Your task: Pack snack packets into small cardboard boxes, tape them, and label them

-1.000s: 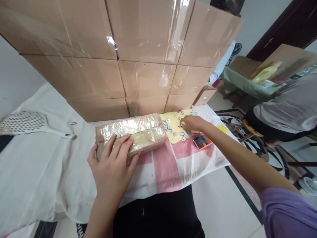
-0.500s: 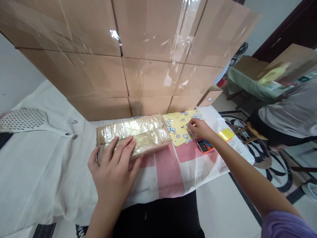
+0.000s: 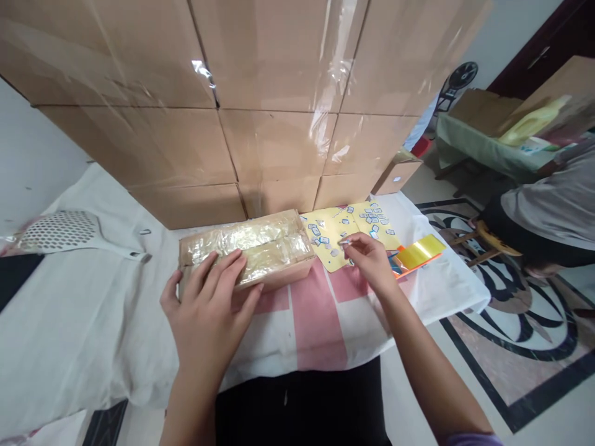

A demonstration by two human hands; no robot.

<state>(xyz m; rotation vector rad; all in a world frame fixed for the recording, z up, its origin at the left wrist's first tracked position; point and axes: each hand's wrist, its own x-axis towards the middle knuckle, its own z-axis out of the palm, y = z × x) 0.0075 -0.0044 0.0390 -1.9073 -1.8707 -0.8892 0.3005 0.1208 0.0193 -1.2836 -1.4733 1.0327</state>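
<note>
A flat cardboard parcel (image 3: 260, 244) wrapped in clear tape lies on the white and pink cloth (image 3: 316, 310). My left hand (image 3: 209, 310) rests flat on its near left part, fingers spread. To its right lies a yellow sheet (image 3: 334, 238) dotted with small blue and white stickers. My right hand (image 3: 367, 257) hovers just over that sheet's near edge, fingertips pinched on a small sticker.
A wall of stacked cardboard boxes (image 3: 260, 93) under clear film rises right behind the parcel. A yellow-orange packet (image 3: 421, 253) lies right of my right hand. A white perforated paddle (image 3: 65, 232) lies far left. Another person (image 3: 548, 210) in grey sits at the right.
My right hand has drawn back from the far part of the yellow sheet toward me, fingertips now pinched. The left hand stays on the parcel.
</note>
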